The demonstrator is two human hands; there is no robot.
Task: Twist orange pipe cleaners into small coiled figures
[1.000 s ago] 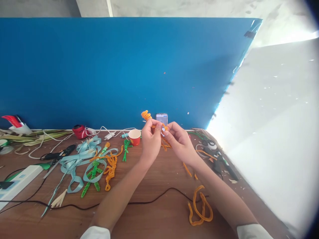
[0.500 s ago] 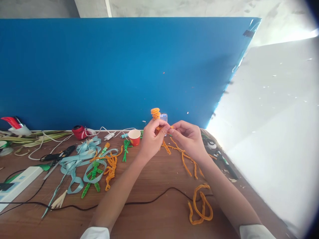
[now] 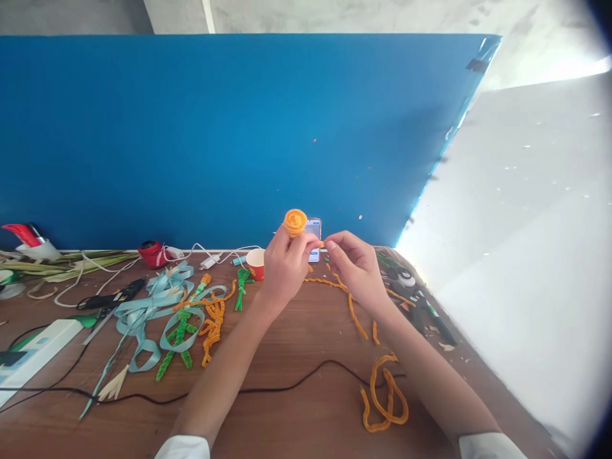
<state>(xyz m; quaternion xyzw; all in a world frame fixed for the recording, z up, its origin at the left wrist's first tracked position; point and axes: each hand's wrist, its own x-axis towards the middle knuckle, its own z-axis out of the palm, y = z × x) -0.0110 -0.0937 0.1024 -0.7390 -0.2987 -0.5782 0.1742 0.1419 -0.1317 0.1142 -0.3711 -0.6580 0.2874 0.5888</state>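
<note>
An orange pipe cleaner coil (image 3: 295, 223) sticks up above my left hand (image 3: 285, 261), whose fingers are closed round its lower part. The coil's round end faces me. My right hand (image 3: 354, 264) pinches a short orange pipe cleaner end between thumb and forefinger, close to the left fingertips. Just behind the hands stands a phone (image 3: 313, 228) with its screen lit, partly covered by them. Loose orange pipe cleaners (image 3: 352, 312) lie under and beside my right hand, and a looped one (image 3: 396, 408) rests nearer me by the right forearm.
Left of my hands are a red paper cup (image 3: 255, 264), green pipe cleaner figures (image 3: 180, 331), tangled pale blue ribbon (image 3: 148, 306), a glue gun (image 3: 115, 297) and a white power strip (image 3: 38, 357). A black cable (image 3: 287, 387) crosses the table. Tools and tape lie at the right edge.
The coil has tipped so its round end turns toward me. My left hand has rotated and shifted slightly left. My right hand still pinches the pipe cleaner end.
</note>
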